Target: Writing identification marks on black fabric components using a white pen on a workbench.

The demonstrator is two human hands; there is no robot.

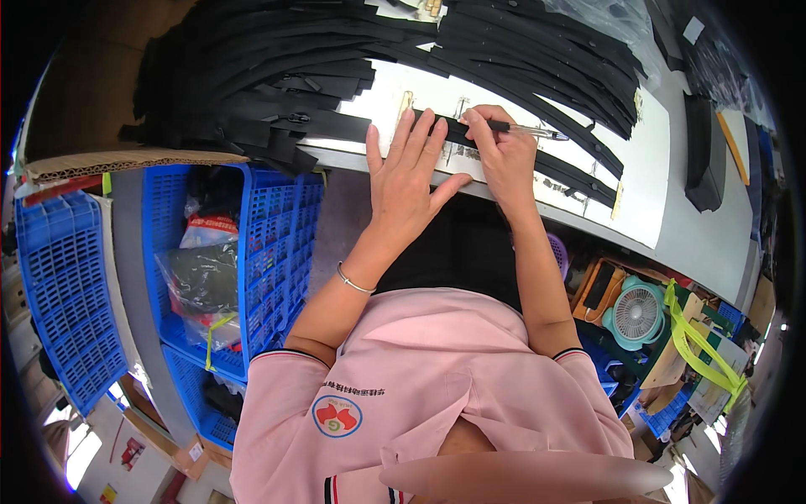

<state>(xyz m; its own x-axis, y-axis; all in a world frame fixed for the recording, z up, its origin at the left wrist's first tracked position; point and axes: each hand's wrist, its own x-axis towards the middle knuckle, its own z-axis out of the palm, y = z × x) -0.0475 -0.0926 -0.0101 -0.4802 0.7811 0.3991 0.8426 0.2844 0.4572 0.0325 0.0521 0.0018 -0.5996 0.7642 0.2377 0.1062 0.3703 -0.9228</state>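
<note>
My left hand [405, 178] lies flat with its fingers spread, pressing on a long black zipper strip [573, 175] on a white board [648, 164]. Close to its right, my right hand [510, 160] is closed around a pen [534, 132], whose black and clear barrel points off to the right. That hand rests on the same strip; where the pen's writing tip is, I cannot tell. Dark marks and tan tape pieces [618, 202] show on the board around the strip. Other black zippers [252, 71] lie heaped at the far left, some with pulls showing.
More black strips [537, 55] are spread at the far right of the board. A black folded piece [703, 155] and a yellow pencil-like stick [733, 149] lie farther right. Below the table stand blue crates [248, 277] at left and a teal fan [636, 314] at right.
</note>
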